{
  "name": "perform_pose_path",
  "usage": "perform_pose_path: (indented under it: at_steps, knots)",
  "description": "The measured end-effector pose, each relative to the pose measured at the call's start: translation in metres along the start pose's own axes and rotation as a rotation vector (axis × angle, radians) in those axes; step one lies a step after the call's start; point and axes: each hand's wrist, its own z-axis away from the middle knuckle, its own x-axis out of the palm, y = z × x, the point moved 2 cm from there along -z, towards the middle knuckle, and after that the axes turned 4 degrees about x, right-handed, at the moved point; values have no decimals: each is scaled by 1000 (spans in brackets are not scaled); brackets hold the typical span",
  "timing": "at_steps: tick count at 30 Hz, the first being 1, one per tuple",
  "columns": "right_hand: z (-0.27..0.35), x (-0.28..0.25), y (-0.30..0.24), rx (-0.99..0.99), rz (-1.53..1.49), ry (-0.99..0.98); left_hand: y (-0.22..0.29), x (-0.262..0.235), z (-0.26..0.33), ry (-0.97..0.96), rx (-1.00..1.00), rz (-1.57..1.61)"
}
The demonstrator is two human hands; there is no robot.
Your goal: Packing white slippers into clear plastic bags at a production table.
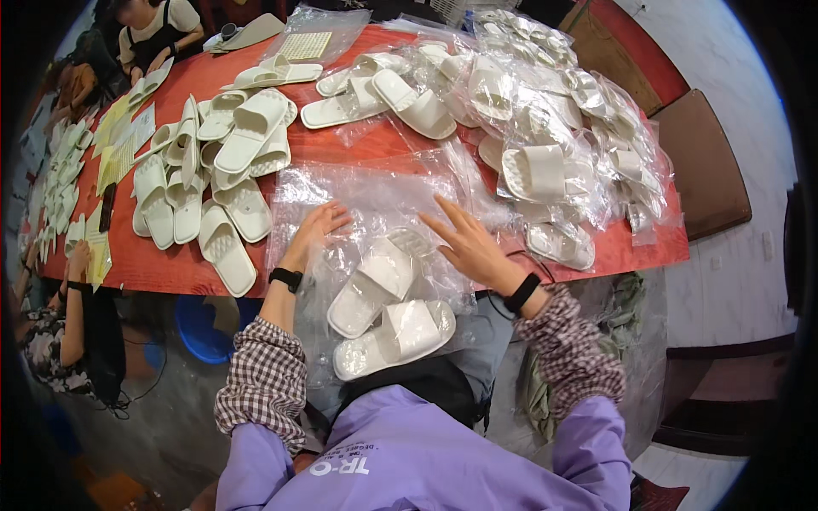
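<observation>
Two white slippers lie at the table's front edge and over my lap, under clear plastic: an upper slipper (362,302) and a lower slipper (394,339). Flat clear plastic bags (358,183) spread on the table just beyond them. My left hand (317,232) is at the left of the plastic with its fingers stretched out. To the right of the upper slipper, my right hand (469,245) has its fingers spread. Neither hand grips anything that I can see. Whether the fingertips touch the plastic, I cannot tell.
Loose white slippers (247,132) are heaped on the red table (341,146) at the left. Bagged slippers (545,170) pile up at the right. A dark phone (107,208) lies farther left. Below stands a blue basin (200,332). Other people (158,34) sit along the left.
</observation>
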Motion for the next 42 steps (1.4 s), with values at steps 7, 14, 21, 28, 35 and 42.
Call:
perform_pose_path:
  at_steps: [7,14,21,28,35,42]
  knots:
    - [3,69,18,425,-466,135,-3,11,-7,-38,-22,-26]
    - [-25,45,-4,204,-561,95,-12,0,-12,-58,-69,15]
    - [-58,9,33,417,-536,387,-10,40,-2,-211,-11,-65]
    - [-40,10,47,554,-902,386,-10,25,-3,-240,276,-1258]
    - [-73,-20,19,600,-1218,411,-16,31,11,-364,557,-1792]
    - [-59,31,59,455,-318,709,-15,28,5,-400,501,-1736]
